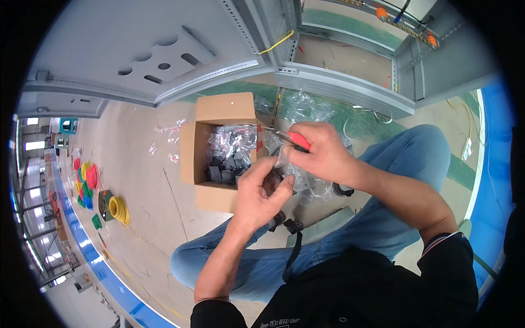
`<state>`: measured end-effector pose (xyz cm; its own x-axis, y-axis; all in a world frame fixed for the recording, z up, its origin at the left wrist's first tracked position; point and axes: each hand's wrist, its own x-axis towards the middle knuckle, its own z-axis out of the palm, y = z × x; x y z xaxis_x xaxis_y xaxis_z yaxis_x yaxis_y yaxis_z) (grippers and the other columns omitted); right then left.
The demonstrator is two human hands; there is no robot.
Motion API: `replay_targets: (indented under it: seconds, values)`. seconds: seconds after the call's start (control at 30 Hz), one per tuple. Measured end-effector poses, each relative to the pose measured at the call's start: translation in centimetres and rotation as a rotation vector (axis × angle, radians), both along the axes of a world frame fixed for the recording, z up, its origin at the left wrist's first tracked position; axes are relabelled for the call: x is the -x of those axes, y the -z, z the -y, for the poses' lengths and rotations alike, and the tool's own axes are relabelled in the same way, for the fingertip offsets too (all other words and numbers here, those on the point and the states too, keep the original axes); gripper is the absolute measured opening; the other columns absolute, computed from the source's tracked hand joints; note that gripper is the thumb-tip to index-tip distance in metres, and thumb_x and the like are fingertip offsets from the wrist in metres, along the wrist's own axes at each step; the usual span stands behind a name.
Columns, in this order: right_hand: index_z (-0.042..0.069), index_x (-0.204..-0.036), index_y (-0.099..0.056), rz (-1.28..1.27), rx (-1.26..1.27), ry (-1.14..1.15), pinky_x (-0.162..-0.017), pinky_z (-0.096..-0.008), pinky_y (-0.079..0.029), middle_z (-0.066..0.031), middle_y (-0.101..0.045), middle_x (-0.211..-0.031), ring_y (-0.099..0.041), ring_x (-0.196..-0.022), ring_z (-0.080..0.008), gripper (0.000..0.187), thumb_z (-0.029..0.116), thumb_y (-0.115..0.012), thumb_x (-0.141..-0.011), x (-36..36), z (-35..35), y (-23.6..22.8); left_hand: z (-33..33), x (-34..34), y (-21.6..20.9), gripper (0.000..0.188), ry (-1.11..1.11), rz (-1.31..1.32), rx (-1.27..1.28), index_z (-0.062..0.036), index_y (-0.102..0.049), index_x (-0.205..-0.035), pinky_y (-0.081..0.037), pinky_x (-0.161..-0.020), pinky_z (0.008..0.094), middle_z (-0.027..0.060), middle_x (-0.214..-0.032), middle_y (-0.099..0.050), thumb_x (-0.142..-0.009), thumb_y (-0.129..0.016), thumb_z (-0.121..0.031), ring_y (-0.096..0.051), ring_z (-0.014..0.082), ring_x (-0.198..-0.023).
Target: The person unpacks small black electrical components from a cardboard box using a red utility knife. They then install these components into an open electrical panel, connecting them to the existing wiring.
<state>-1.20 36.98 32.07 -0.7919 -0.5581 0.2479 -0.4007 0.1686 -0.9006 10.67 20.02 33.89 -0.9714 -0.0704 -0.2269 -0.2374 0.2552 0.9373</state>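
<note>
Right hand (322, 153) clamped around a red-handled cutter (298, 141), thumb pressing the grip, metal nose poking left over the box. Same hand also pinching the top of a clear plastic bag (306, 183), apparently to keep the film taut. Left hand (262, 194) curled shut on the bag's lower edge, fingers tucked under something small and dark inside; exactly what, too hidden to tell. Both hands pulled in close above the knees, bag held between them, probably so nothing spills on opening.

Just beyond, an open cardboard box (210, 158) on the floor, flap up, packed with grey parts and more clear bags — within easy reach of the cutter tip. Crumpled plastic wrapping (306, 106) heaped behind it, against the foot of a grey metal cabinet (164, 60). Blue jeans (383, 213) either side, crouched or seated low. Far off at the left rim, coils of wire (117, 208) in yellow, red and green, laid out on the floor beside a blue strip.
</note>
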Motion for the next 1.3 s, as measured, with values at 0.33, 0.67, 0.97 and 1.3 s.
replay_targets:
  seconds: [0.33, 0.67, 0.97, 1.3]
  values:
    - [-0.003, -0.089, -0.066, 0.073, -0.263, -0.005, -0.069, -0.0502, -0.052, -0.0227, -0.066, -0.08, -0.066, -0.076, -0.0445, 0.019, 0.014, -0.072, -0.081, 0.7, 0.1, 1.6, 0.2, -0.1, 3.2, 0.06, -0.151, 0.123, -0.222, 0.0007, -0.038, -0.16, -0.057, -0.094, 0.0312, 0.0134, -0.136, -0.065, -0.102, -0.052, 0.007, -0.064, 0.014, -0.111]
    - [0.0, -0.093, -0.067, 0.068, -0.196, -0.086, -0.069, -0.0453, -0.052, -0.0174, -0.066, -0.083, -0.064, -0.075, -0.0418, 0.021, 0.015, -0.077, -0.082, 2.3, 0.5, 0.8, 1.6, -0.2, 4.2, 0.055, -0.124, 0.067, 0.037, 0.0013, -0.041, -0.157, -0.062, -0.086, 0.0307, 0.012, -0.116, -0.071, -0.104, -0.057, 0.002, -0.067, 0.0125, -0.096]
    - [-0.001, -0.093, -0.066, -0.101, -0.122, -0.218, -0.071, -0.0414, -0.052, -0.0172, -0.067, -0.084, -0.066, -0.081, -0.0383, 0.027, 0.02, -0.08, -0.085, 1.5, 0.6, 2.0, 0.3, 0.0, 2.6, 0.042, -0.093, -0.079, 0.319, 0.0027, -0.056, -0.141, -0.058, -0.072, 0.0327, 0.0169, -0.1, -0.076, -0.1, -0.065, -0.003, -0.07, 0.0148, -0.079]
    - [-0.004, -0.091, -0.065, 0.57, -0.094, -0.009, -0.061, -0.0388, -0.052, -0.0164, -0.063, -0.074, -0.066, -0.064, -0.0264, 0.018, 0.012, -0.072, -0.085, 0.8, 1.0, 1.6, -0.6, 0.0, 2.3, 0.019, -0.051, -0.199, 0.535, -0.0008, -0.059, -0.091, -0.05, -0.059, 0.0478, 0.0217, -0.072, -0.063, -0.097, -0.072, -0.013, -0.063, 0.0462, -0.069]
